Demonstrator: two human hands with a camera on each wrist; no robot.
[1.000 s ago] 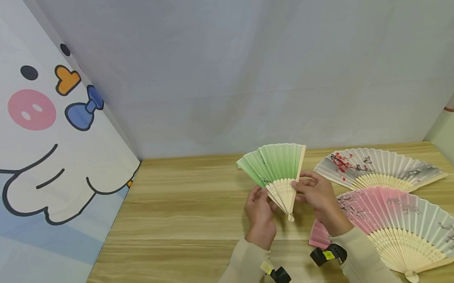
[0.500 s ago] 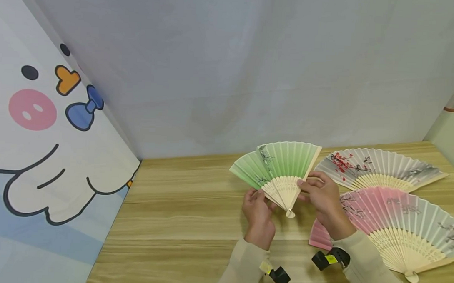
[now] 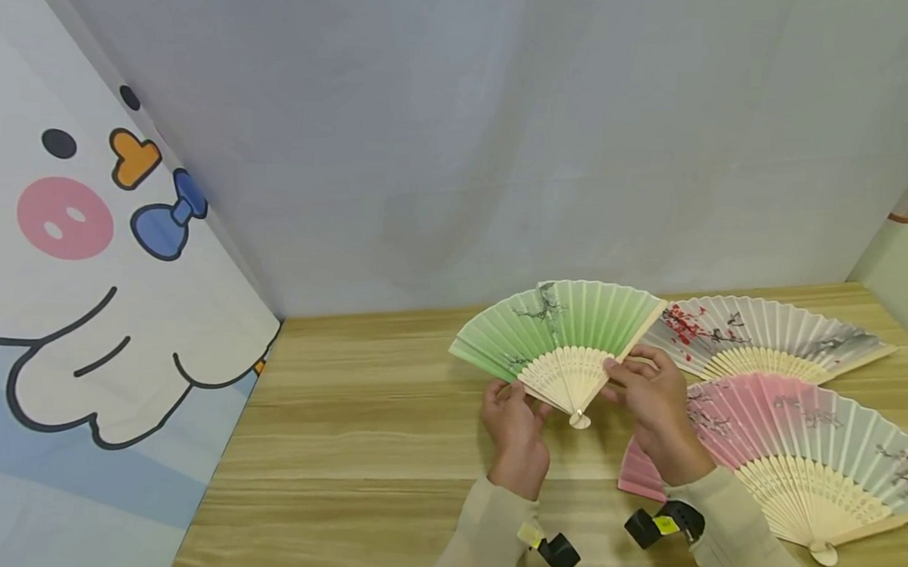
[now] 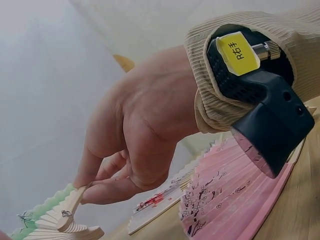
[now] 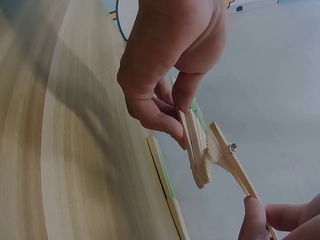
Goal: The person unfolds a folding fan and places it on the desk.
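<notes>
A green folding fan with a dark branch print is spread partway between my two hands. My left hand pinches its left edge near the pale ribs. The right hand pinches the wooden guard stick on the other side, thumb in front. In the left wrist view the right hand shows with fingertips on that stick. Below the hands the fan's rivet end points toward the person. The fan is held up over the table.
At right, a pink-and-grey fan lies spread, overlapping a grey fan with red blossoms behind it. A wood-edged green strip lies on the wooden table. A grey backdrop rises behind, and a cartoon-printed panel stands left.
The green fan has spread wider, showing more of its branch print. My right hand has moved right with its guard stick, while the left hand has shifted slightly left.
</notes>
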